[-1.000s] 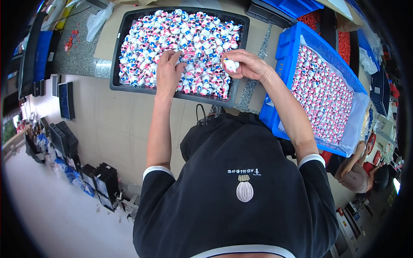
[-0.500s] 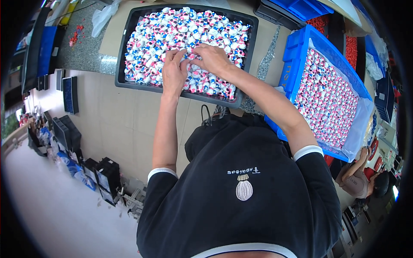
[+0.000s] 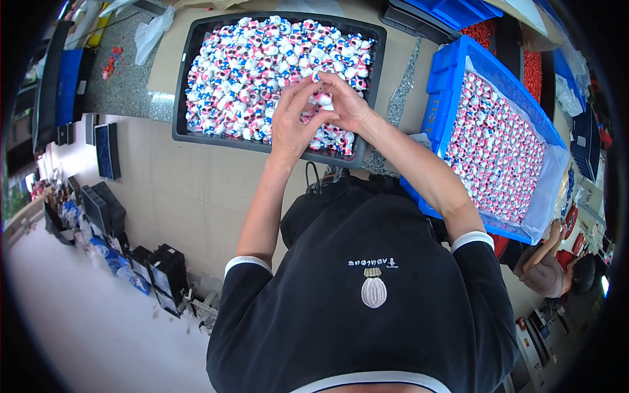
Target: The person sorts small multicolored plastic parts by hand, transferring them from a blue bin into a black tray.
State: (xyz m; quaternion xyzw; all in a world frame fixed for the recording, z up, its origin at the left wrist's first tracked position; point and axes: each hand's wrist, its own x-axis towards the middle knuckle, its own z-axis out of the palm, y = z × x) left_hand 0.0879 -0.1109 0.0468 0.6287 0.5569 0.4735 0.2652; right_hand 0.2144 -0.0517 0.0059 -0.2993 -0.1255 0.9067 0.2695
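Observation:
A black tray [image 3: 181,108] is heaped with small white, pink and blue plastic figures [image 3: 229,78] with dark spots. Over its right half my two hands meet at the fingertips. My left hand [image 3: 292,124] is curled, its thumb reaching across toward my right palm. My right hand [image 3: 347,105] bends in from the other side, fingers pinched against the left fingertips. At the pinch shows a small white and blue figure [image 3: 316,76], gripped between both hands. Another white and pink piece [image 3: 324,100] shows in the gap between the hands; whether it is held I cannot tell.
To the right, a blue crate [image 3: 440,111] lined with clear plastic holds many similar figures in rows. Dark and blue bins [image 3: 419,23] stand behind the tray. Red pieces [image 3: 113,62] lie on the speckled worktop at left. A co-worker [image 3: 547,272] sits at far right.
Both hands have shifted right over the tray and rotated around each other. A small figure now shows at the fingertips. The view has moved slightly.

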